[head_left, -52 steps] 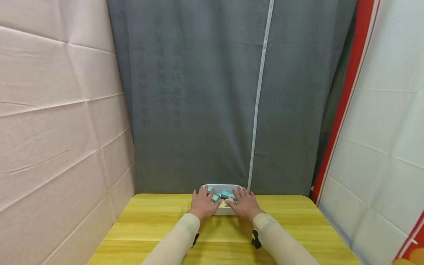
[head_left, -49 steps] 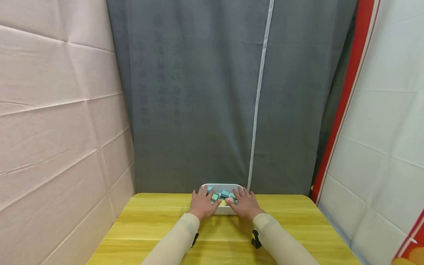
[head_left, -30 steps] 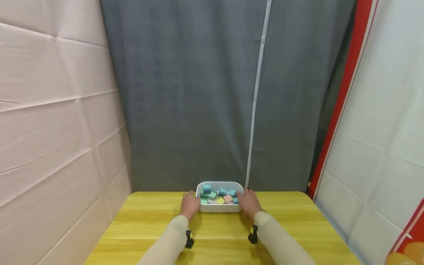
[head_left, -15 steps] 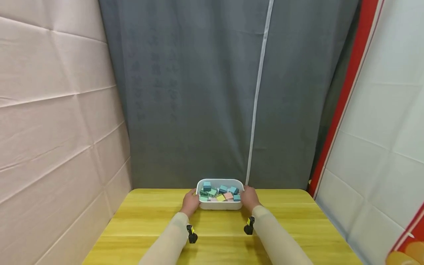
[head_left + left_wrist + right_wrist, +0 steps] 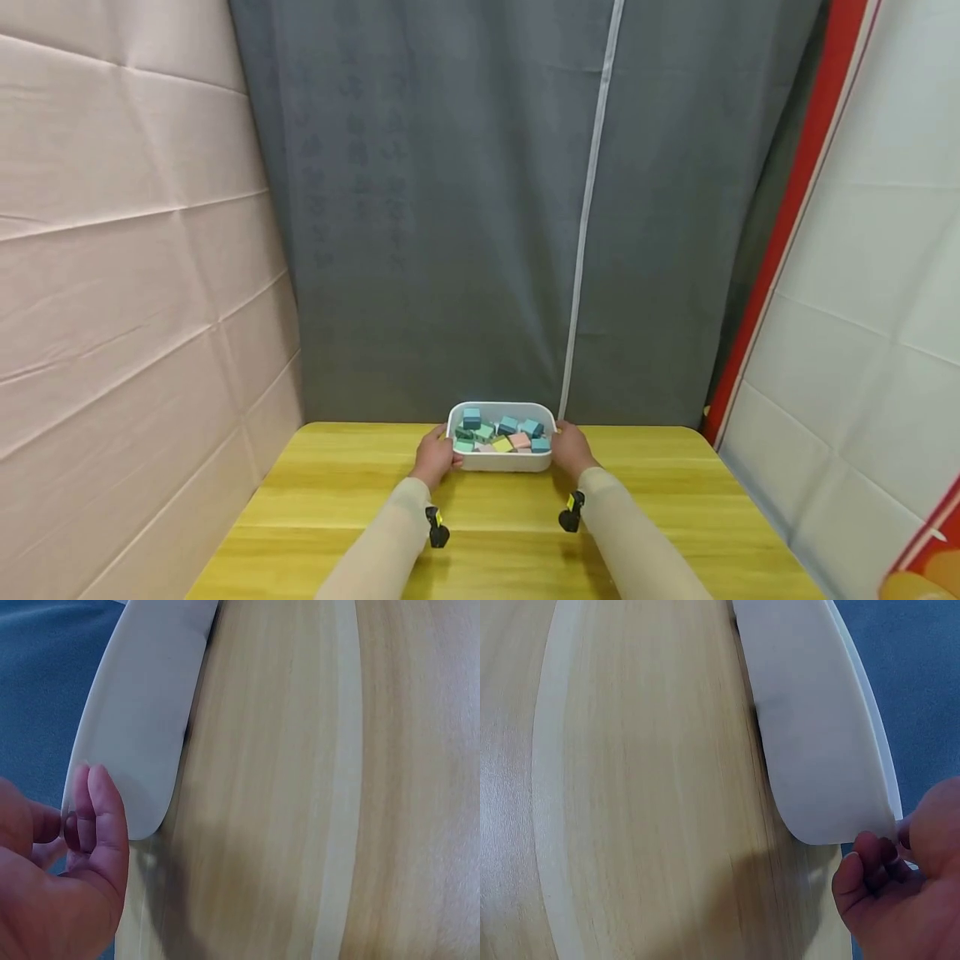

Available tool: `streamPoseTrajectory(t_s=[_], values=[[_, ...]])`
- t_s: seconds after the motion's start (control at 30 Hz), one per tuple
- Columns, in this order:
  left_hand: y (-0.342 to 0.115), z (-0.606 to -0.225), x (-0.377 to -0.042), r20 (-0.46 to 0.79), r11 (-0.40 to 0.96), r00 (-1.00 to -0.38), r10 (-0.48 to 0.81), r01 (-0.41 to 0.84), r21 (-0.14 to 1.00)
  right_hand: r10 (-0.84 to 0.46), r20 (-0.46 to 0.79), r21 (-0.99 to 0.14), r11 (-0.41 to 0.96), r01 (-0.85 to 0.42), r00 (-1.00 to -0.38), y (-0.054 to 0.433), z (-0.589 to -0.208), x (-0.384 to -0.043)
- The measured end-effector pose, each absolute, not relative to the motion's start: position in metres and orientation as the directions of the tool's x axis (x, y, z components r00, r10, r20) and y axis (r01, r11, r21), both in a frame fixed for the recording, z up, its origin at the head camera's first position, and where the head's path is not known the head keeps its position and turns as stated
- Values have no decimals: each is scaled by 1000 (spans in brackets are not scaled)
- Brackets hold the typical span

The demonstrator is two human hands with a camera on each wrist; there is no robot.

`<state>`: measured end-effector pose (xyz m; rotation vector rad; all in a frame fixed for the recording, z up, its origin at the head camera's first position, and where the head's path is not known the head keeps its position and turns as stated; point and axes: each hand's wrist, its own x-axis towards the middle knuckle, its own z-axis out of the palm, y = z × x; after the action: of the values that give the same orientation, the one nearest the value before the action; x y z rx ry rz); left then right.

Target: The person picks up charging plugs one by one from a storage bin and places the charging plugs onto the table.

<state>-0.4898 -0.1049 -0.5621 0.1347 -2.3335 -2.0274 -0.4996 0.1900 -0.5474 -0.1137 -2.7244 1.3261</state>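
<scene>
A white plastic bin (image 5: 504, 462) with rounded corners is at the far side of the table, holding several small blocks. Among them are a blue block (image 5: 471, 417), a yellow block (image 5: 502, 445) and a pink block (image 5: 519, 440); others are green. At its left end, my left hand (image 5: 433, 458) grips the rim, and the left wrist view shows curled fingers against the bin wall (image 5: 142, 720). My right hand (image 5: 573, 452) pinches the opposite end. In the right wrist view its fingertips (image 5: 868, 847) bend under the bin's corner.
The yellow wooden table (image 5: 504, 542) ends right behind the bin. A grey curtain (image 5: 435, 250) hangs beyond that edge. Pale cloth (image 5: 142, 317) walls off the left, and a white cloth with a red border (image 5: 787, 217) the right. Black wrist cameras (image 5: 437, 527) hang from both sleeves.
Both hands, earlier spread over the bin, have moved outward and taken hold of its two ends. The blocks now show fully. The view has shifted slightly.
</scene>
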Motion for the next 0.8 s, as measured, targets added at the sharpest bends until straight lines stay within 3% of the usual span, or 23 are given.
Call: streamPoseTrajectory(t_s=[0.27, 0.6, 0.8], values=[[-106, -560, -489, -57, 137, -994, -97, -70, 988, 74, 89, -789, 613, -25, -993, 196, -549, -500], [-106, -554, -489, -79, 121, -991, -105, -91, 988, 86, 34, -842, 540, 18, -996, 200, -551, -490], [-107, -550, -490, -70, 142, -990, -124, -88, 986, 72, -65, -908, 409, 88, -995, 198, -547, -473]])
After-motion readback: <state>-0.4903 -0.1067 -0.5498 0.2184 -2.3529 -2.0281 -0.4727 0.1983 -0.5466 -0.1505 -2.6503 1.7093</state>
